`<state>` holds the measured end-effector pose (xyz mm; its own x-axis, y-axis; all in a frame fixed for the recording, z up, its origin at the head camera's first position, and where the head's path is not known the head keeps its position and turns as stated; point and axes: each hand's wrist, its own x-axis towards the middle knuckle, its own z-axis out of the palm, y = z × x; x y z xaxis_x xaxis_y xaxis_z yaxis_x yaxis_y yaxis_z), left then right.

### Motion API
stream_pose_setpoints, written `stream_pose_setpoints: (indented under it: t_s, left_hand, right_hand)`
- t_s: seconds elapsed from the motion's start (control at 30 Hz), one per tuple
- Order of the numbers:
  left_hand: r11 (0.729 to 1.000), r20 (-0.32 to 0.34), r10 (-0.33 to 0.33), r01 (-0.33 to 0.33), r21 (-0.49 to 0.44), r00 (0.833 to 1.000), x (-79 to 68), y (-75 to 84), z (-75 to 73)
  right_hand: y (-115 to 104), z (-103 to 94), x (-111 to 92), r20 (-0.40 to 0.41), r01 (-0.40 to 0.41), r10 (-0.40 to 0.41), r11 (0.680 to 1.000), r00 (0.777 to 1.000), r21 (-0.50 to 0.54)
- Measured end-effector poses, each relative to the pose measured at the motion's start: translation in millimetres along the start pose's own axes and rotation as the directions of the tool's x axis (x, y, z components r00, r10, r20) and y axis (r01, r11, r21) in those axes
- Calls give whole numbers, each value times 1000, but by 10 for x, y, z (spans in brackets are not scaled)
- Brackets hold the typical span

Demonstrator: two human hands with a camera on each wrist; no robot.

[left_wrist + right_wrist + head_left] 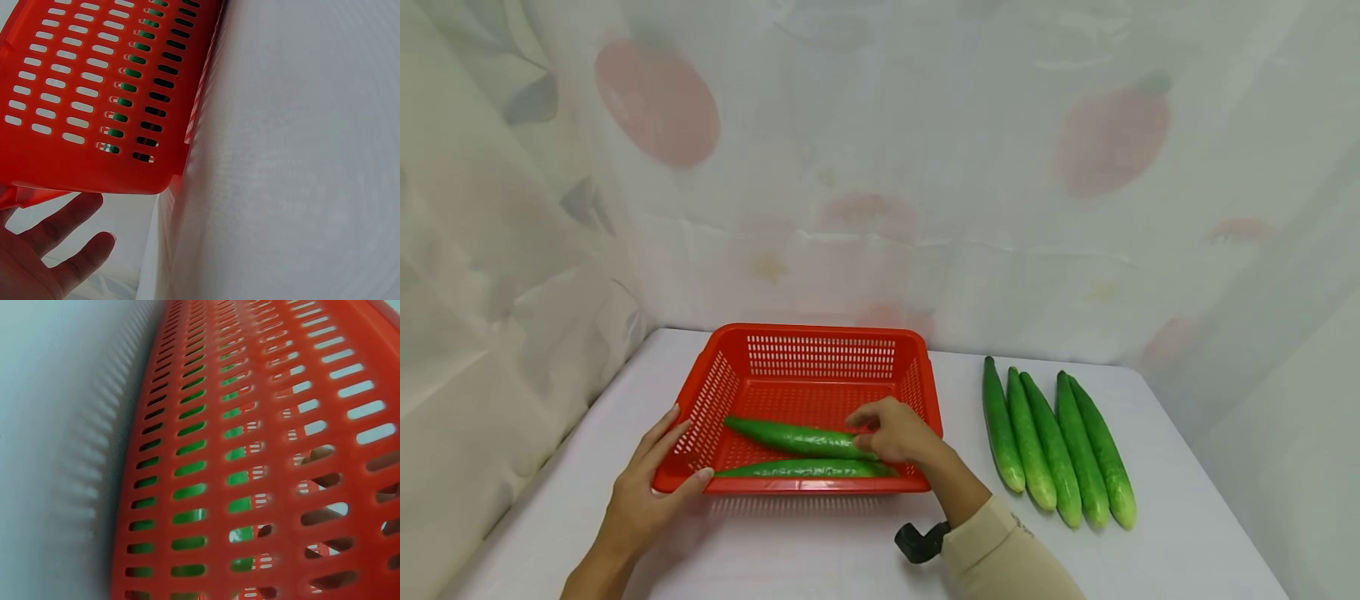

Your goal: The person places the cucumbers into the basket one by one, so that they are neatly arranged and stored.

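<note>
The left hand (638,507), fingers straight and spread, touches the red basket (812,486) near its left corner. Inside, a glossy green cucumber (805,468) lies along the near wall. Just beyond, the right hand (898,429) meets a second cucumber's (790,436) right end; I cannot tell whether it grips. Basket floor (805,400) shows behind; table (961,408) separates five cucumbers (1056,450) rightward.
</note>
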<state>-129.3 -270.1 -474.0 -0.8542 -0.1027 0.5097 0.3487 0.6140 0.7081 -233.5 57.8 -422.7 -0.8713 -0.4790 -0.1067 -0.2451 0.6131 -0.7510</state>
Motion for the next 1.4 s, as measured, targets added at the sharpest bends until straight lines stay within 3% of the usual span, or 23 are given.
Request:
stream_pose_setpoints:
  t_s: [0.2,0.4,0.67,0.93,1.4]
  left_hand:
    - [1000,2,-3,3,3,1000,-1,38,-3]
    - [1000,4,-15,15,16,1000,-10,42,-11]
    - [1000,-12,4,-4,9,1000,-9,8,-13]
    - [1000,0,-18,18,7,1000,-12,9,9]
    - [1000,-5,-9,9,8,1000,-22,3,12]
  right_hand:
    - [6,-52,-54,-77,121,-112,987,991,110]
    - [22,-137,-160,-191,249,-198,922,961,297]
    - [-54,-383,-501,-302,340,-227,849,926,404]
    - [-69,-663,-827,-404,431,-271,817,874,384]
    - [-44,-1163,-1386,-575,475,-234,822,784,313]
